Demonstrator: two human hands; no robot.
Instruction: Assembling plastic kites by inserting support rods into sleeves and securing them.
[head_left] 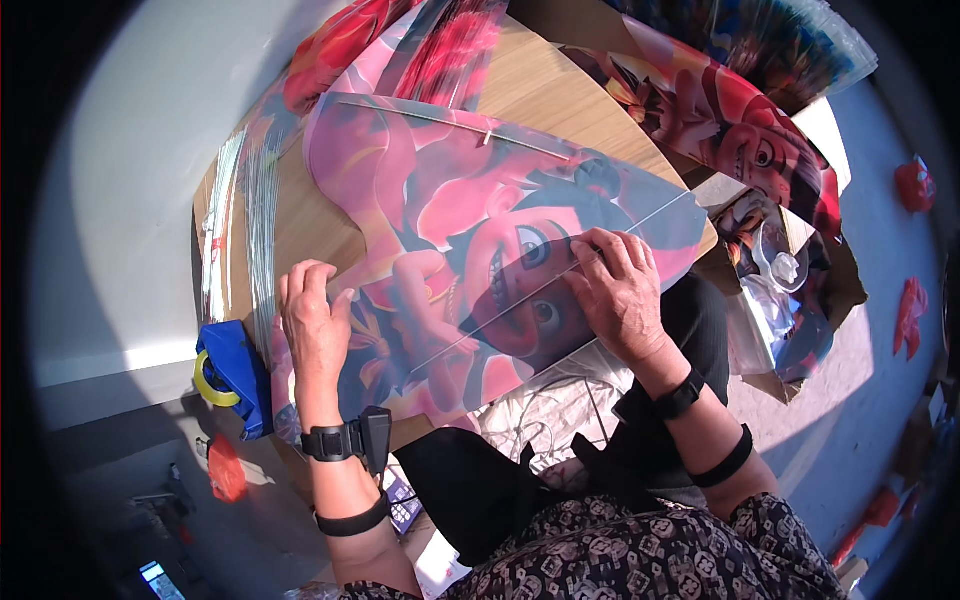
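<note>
We see a large, translucent pink sheet with a curved outline and a big-eyed cartoon figure printed on it [430,225] lying across the wooden tabletop [560,75], reaching from its left part to just beside its right corner. Spread flat, it seems laid out so that both hands can reach it.

A thin, pale, straight rod [465,325] runs slantwise over the print, and we find the right hand [622,295] on it, fingers bent and drawn close together. We judge that it steadies the rod there, but cannot tell whether it pinches or only presses. The left hand [317,325] is at the sheet's left side, fingers loosely curled, thumb apart, nothing visible in its grasp; we cannot tell whether it touches the sheet.

Another slender pale rod [420,116] lies along the sheet's far side.

Along the tabletop's left edge we see two bundles of thin whitish rods [262,215], probably set there to be within easy reach of the left hand. By the near left corner is a blue, angular holder [240,375] with a yellow ring-shaped roll [207,380] beside it. More red-and-pink printed sheets [445,55] lie toward the far edge, apparently out of the hands' way.
</note>
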